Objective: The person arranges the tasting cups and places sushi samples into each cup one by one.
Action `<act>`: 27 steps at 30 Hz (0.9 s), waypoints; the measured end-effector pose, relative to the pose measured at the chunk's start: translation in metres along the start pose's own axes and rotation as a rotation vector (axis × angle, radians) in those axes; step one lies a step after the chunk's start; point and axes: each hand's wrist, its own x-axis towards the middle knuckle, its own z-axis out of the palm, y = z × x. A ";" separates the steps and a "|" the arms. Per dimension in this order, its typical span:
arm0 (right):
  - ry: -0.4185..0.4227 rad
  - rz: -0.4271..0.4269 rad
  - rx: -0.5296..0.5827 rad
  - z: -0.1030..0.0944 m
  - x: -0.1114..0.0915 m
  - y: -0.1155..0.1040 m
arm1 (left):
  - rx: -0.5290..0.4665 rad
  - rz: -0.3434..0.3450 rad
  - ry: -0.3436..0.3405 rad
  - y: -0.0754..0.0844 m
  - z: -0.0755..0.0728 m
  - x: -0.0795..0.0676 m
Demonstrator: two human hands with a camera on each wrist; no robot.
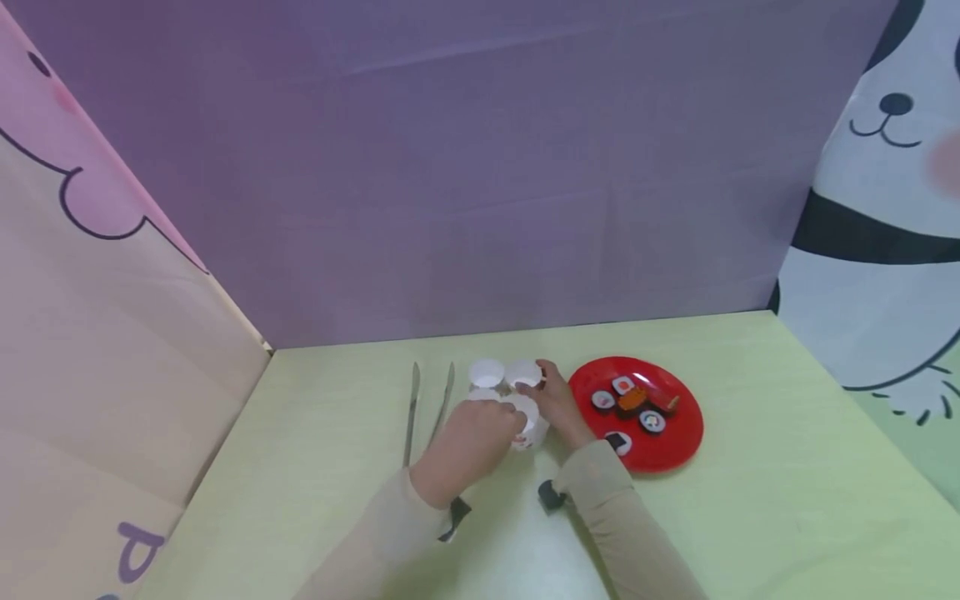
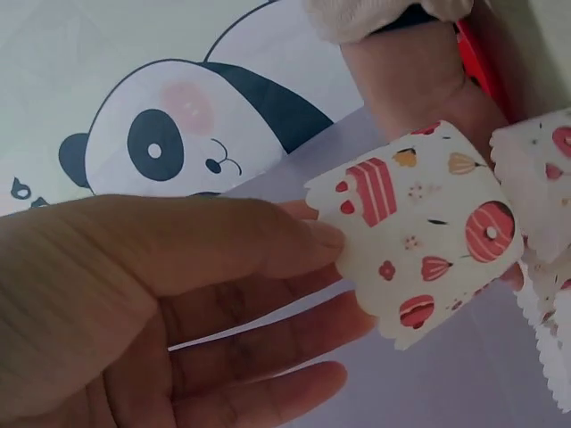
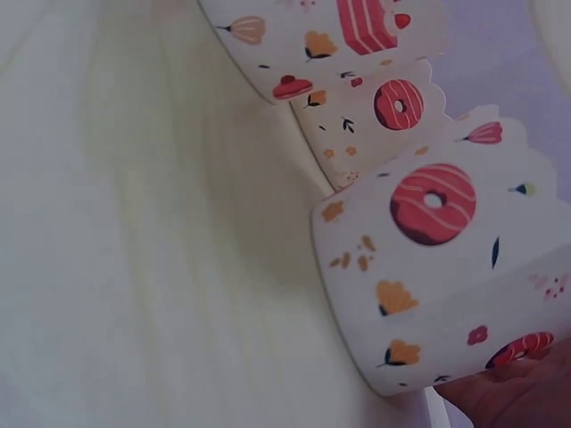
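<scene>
Several white paper baking cups with scalloped rims, printed with cakes and doughnuts, stand grouped mid-table. My left hand [image 1: 476,437] pinches the rim of the near right cup [image 1: 522,410] between thumb and fingers; in the left wrist view that cup [image 2: 428,236] shows its printed side. On the group's right, my right hand [image 1: 561,408] holds the far right cup [image 1: 522,372] by its side. The far left cup [image 1: 487,372] stands beside it. Left hand and cup partly hide another cup [image 1: 483,393]. Fingers of my right hand [image 3: 513,392] reach under a cup [image 3: 437,267] in the right wrist view.
To the right lies a red plate [image 1: 675,446] with several small sushi pieces [image 1: 632,398] on it. Two slim metal utensils [image 1: 411,412] lie left of the cups, one partly behind my left hand. A purple backdrop [image 1: 480,183] rises along the table's far edge.
</scene>
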 end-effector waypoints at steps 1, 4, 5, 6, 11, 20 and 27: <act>-0.002 0.008 0.002 0.000 0.000 0.000 | 0.000 0.012 0.015 0.001 0.001 -0.001; -0.004 0.007 0.006 0.000 0.000 0.000 | -0.028 0.036 0.050 0.004 0.002 -0.005; -0.002 0.003 0.003 0.000 0.000 0.000 | -0.040 0.041 0.054 0.004 0.002 -0.006; 0.002 -0.001 0.000 0.000 0.001 0.000 | -0.052 0.048 0.056 0.005 0.003 -0.007; 0.020 -0.018 -0.002 0.001 0.001 0.001 | -0.083 0.087 0.079 0.008 0.008 -0.011; 0.010 -0.011 0.024 0.000 -0.001 0.001 | -0.115 0.090 0.018 0.014 0.020 -0.012; 0.004 -0.003 0.042 0.000 -0.001 0.000 | -0.079 0.085 -0.026 0.019 0.026 -0.011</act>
